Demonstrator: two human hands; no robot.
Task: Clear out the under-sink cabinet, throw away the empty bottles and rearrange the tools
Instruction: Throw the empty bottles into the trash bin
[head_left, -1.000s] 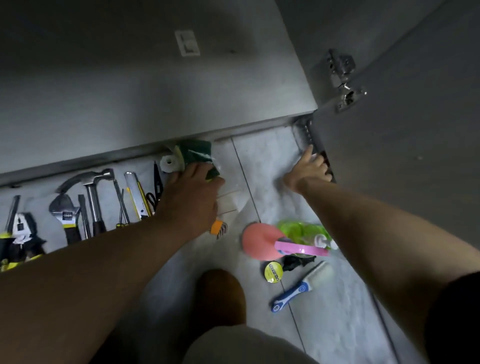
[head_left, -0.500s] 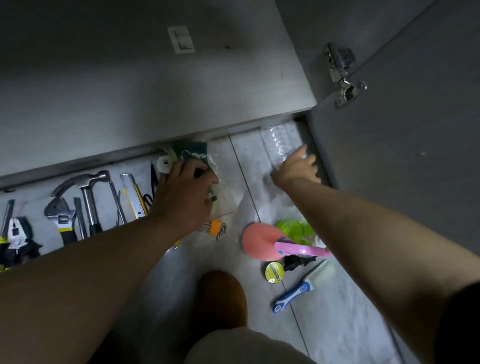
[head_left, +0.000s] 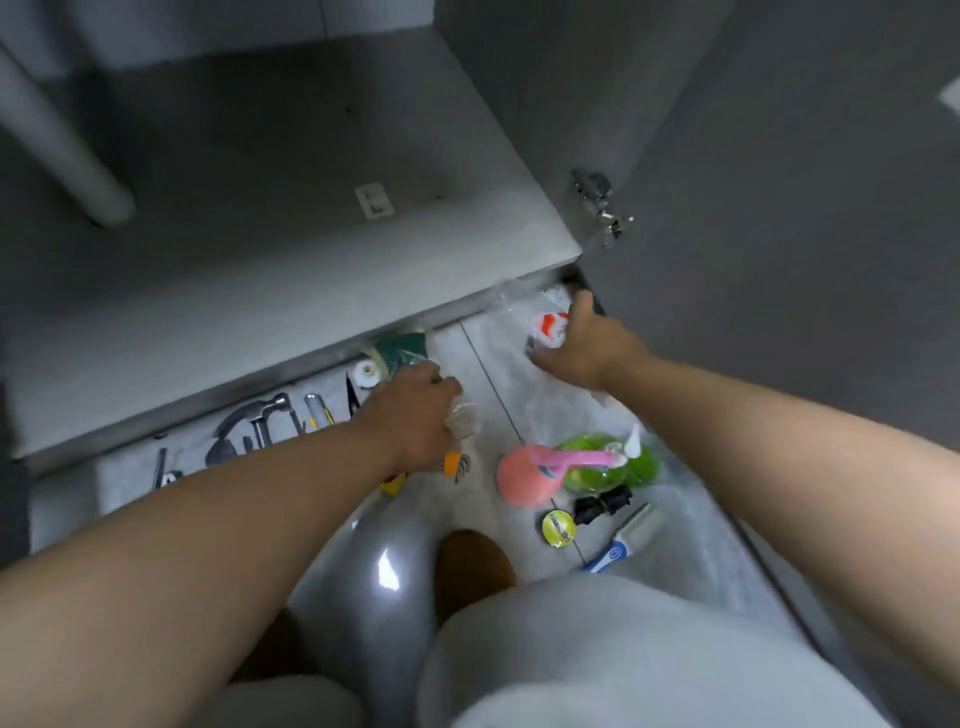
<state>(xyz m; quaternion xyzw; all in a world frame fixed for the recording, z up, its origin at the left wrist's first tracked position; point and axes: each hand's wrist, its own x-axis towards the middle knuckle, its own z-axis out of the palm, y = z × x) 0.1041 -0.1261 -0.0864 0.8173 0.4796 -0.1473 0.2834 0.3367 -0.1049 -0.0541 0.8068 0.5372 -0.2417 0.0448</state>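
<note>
On floor (head_left: 675, 525) at cabinet (head_left: 311, 244) base: bag and bottle both grasped.
Left hand (head_left: 415, 415) grips crinkled clear plastic bag (head_left: 462, 420) just below green sponge pack (head_left: 402, 347); right hand (head_left: 584, 349) holds red-labelled clear bottle (head_left: 549, 326) at cabinet's right corner; hammer (head_left: 260, 408) lies leftward.

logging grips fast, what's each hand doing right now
Left hand: grips the crinkled clear plastic bag of green sponges.
Right hand: grips the clear plastic bottle with a red-and-white label.
</note>
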